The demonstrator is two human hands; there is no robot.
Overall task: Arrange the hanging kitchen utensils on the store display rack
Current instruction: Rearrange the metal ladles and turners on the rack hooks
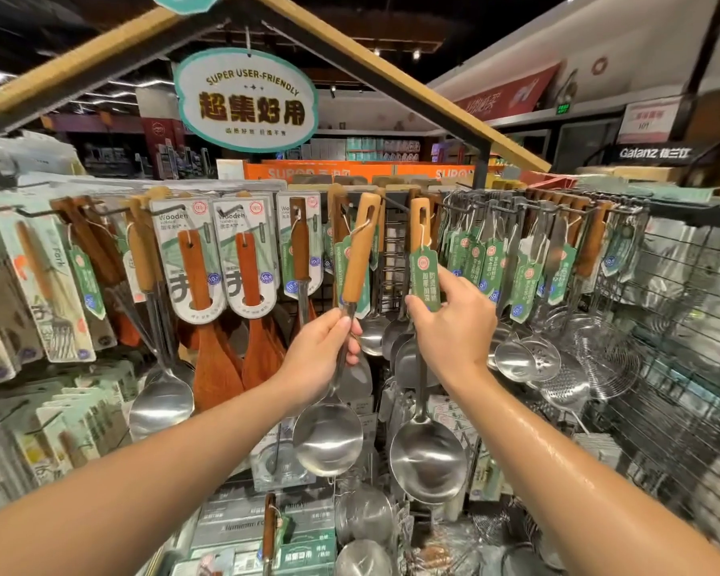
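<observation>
steel ladle (pixel 329 434) pinched in my left hand (pixel 316 355), right hand (pixel 454 326) pinched a green tag (pixel 425 280); most hung, these two unsettled.

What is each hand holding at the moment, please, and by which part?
The left hand holds a ladle by its metal shaft, just below the wooden handle. The right hand pinches the green tag of the neighbouring ladle.
</observation>
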